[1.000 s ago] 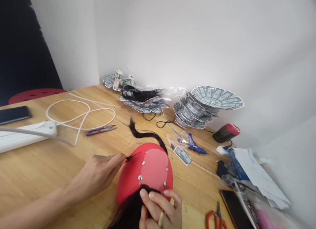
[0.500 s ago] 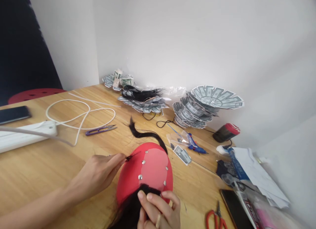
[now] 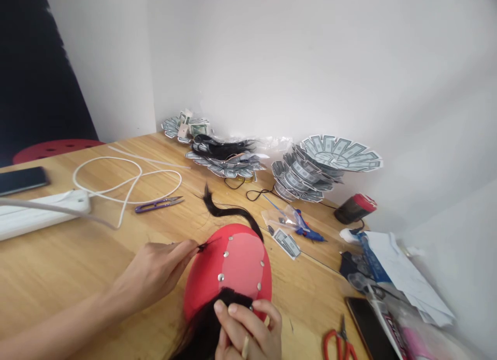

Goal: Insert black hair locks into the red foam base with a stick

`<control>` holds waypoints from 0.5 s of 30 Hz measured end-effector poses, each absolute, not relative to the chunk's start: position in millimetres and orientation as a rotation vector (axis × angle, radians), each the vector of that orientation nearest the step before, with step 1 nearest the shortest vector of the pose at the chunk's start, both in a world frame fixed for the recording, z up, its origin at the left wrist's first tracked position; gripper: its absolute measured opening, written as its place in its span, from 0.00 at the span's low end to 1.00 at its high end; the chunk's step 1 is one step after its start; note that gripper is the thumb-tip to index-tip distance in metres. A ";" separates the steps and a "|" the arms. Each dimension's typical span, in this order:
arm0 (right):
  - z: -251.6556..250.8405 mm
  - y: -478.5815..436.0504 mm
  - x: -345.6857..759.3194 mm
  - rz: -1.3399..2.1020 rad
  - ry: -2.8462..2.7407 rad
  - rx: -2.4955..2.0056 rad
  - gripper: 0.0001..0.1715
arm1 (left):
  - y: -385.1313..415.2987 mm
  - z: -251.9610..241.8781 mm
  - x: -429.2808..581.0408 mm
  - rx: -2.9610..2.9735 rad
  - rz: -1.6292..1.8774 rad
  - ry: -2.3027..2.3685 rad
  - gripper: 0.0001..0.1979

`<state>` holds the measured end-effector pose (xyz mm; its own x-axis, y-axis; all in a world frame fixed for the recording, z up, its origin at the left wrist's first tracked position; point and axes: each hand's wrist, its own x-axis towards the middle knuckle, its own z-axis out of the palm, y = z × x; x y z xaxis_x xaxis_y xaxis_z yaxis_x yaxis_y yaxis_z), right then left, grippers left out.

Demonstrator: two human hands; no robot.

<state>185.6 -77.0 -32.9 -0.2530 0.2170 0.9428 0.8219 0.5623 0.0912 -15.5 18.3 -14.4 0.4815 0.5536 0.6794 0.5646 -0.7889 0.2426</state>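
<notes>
A red, rounded shell (image 3: 200,282) with a paler pink band and several silver studs stands on the wooden table. Black hair (image 3: 205,324) covers its near side and hangs down to the left. My right hand (image 3: 252,326), a ring on one finger, has its bent fingers on the top edge of this hair, against the shell. At the shell's left side, my left hand (image 3: 166,264) pinches a thin tuft of black hair (image 3: 202,246) between thumb and fingertips. Behind the shell lies a curved lock of black hair (image 3: 233,212).
Purple thread snips (image 3: 155,205), a white cable (image 3: 135,178) and a white power strip (image 3: 46,210) lie left. Printed banknote paper stacks (image 3: 306,168) line the wall. A blue glue gun (image 3: 308,230), red-handled pliers (image 3: 339,344) and a phone (image 3: 373,326) are at right.
The fingers of my right hand have shifted very slightly left on the black hair. My left hand keeps its place at the shell's side.
</notes>
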 end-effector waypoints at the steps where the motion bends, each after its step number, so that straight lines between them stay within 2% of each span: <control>1: -33.1 -77.0 185.5 -0.735 -1.771 -0.861 0.33 | 18.4 -13.9 -15.4 -2.689 -1.262 -1.051 0.13; 7: -24.5 -76.3 187.7 -0.760 -1.804 -0.859 0.30 | 6.8 5.0 -8.7 -2.786 -1.529 -1.209 0.12; 12: -7.9 -79.0 192.5 -0.747 -1.953 -0.879 0.23 | -5.5 22.7 5.2 -2.981 -1.638 -1.012 0.13; 15: -4.3 -80.1 194.6 -0.753 -1.957 -0.879 0.22 | -3.3 24.7 11.4 -3.065 -1.661 -0.870 0.14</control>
